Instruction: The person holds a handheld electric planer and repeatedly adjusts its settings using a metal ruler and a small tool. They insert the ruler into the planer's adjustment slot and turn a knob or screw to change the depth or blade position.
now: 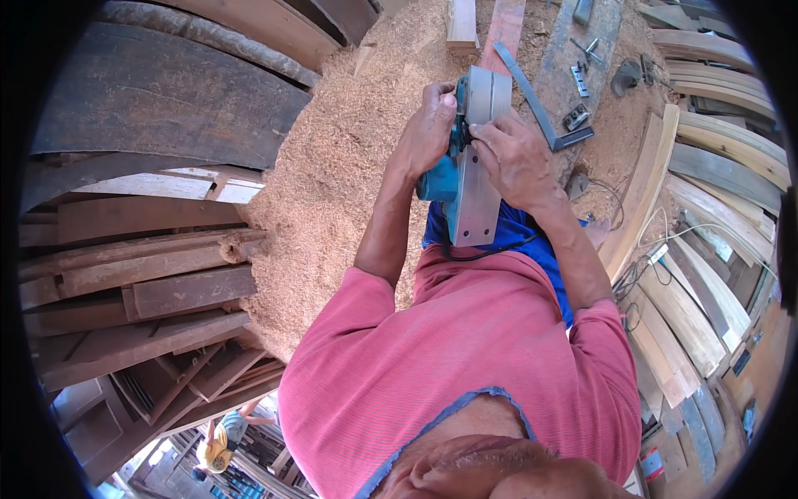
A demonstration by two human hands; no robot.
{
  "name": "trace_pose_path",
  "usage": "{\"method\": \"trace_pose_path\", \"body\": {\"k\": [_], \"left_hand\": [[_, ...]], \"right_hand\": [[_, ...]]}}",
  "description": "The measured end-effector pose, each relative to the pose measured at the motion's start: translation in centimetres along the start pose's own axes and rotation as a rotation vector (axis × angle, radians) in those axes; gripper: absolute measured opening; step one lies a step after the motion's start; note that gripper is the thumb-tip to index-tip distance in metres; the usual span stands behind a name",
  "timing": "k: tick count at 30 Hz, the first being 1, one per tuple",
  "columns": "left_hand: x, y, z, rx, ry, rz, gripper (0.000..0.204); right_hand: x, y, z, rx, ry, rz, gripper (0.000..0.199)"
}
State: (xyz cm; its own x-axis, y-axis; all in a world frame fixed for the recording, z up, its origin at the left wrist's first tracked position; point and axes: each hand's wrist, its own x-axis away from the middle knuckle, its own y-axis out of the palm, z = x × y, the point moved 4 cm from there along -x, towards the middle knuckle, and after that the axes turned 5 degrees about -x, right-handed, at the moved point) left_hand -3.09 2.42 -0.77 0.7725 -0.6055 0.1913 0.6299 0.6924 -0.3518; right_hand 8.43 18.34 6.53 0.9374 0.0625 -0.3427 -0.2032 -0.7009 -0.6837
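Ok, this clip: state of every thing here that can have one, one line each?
Electric planer: turned sole-up, held in both hands.
Left hand: gripping the planer's teal body.
Right hand: fingers on the planer's side.
Steel square: lying flat on the bench.
Power cord: hanging slack.

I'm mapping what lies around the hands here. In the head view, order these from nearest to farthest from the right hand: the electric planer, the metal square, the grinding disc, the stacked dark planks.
1. Electric planer: under the right hand, touching it.
2. Metal square: just beyond the hand, on the board.
3. Grinding disc: farther up, on the right.
4. Stacked dark planks: far across, on the left.
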Motion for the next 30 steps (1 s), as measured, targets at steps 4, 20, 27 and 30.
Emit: {"method": "trace_pose_path", "body": {"k": [4, 20, 27, 30], "left_hand": [[-0.1, 0.1, 0.1, -0.030, 0.014, 0.014, 0.087], [0.3, 0.0, 1.5, -0.085, -0.016, 0.053, 0.084], [0.2, 0.0, 1.8, -0.081, -0.025, 0.037, 0.073], [0.2, 0.1, 1.9, -0.051, -0.055, 0.017, 0.066]], "right_hand": [[-0.1, -0.1, 0.0, -0.049, 0.000, 0.072, 0.018], [0.3, -0.2, -0.5, -0.088, 0.049, 0.069, 0.016], [0.2, -0.1, -0.2, -0.133, 0.092, 0.079, 0.015], [0.2, 0.1, -0.2, -0.150, 0.108, 0.103, 0.015]]}}
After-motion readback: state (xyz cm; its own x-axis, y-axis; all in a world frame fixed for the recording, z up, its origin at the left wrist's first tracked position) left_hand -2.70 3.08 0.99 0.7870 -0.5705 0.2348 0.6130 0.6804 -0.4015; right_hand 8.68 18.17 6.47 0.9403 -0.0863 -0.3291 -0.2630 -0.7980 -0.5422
